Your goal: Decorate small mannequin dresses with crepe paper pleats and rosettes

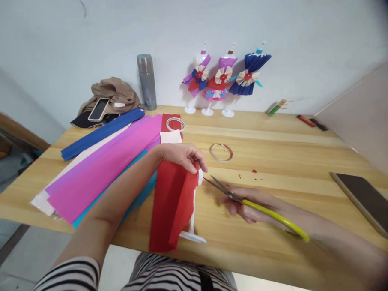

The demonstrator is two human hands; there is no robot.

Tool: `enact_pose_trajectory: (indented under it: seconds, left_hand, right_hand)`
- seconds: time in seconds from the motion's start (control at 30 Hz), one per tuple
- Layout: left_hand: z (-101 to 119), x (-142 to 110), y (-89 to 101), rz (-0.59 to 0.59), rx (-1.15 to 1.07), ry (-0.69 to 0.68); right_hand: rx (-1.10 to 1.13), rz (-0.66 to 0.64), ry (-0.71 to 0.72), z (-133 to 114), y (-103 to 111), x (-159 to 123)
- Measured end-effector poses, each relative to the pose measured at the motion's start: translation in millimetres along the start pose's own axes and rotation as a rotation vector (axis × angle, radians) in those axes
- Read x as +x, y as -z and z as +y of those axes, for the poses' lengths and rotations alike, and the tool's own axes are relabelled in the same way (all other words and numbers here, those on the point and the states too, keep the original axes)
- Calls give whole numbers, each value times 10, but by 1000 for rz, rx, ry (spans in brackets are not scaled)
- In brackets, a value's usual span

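Note:
My left hand [186, 156] pinches the top edge of a red paper sheet [171, 206], which hangs over the table's near edge. Behind that sheet, partly hidden, a white stand [193, 236] with a round base lies near the edge. My right hand [244, 205] holds scissors [232, 197] with yellow handles. Their blades are parted and point at the paper beside my left fingers, with a small gap between. Tiny red scraps [254, 171] lie on the wood beyond the scissors.
Two tape rolls [221, 153] lie behind my hands. Coloured paper sheets [108, 166] spread across the left. Three decorated paper figures on stands [223, 77] and a flask [146, 81] line the wall. A phone [370, 202] lies at right; another phone [98, 109] rests by a brown cloth [114, 93].

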State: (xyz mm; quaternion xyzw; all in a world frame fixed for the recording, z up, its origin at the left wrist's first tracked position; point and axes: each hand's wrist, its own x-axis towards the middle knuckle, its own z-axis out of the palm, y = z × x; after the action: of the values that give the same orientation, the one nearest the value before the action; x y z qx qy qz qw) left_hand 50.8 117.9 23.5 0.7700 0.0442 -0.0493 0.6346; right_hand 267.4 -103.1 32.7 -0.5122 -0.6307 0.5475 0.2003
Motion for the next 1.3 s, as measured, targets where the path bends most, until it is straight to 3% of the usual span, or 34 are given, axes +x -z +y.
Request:
enact_pose_trajectory:
  seconds: [0.27, 0.4, 0.6, 1.03, 1.3]
  left_hand:
    - [31, -11, -39, 79, -87, -28]
    - [53, 13, -84, 55, -146, -53]
    - [103, 15, -120, 21, -134, -54]
    - [217, 35, -161, -108, -125, -3]
    - [179, 62, -177, -90, -96, -13]
  right_hand:
    - [-208, -125, 4, -220, 57, 140]
    - [-200, -235, 78, -206, 129, 229]
    - [-196, -301, 123, -130, 157, 306]
    - [-87, -333, 46, -244, 168, 196]
    - [-27, -328, 18, -167, 157, 189]
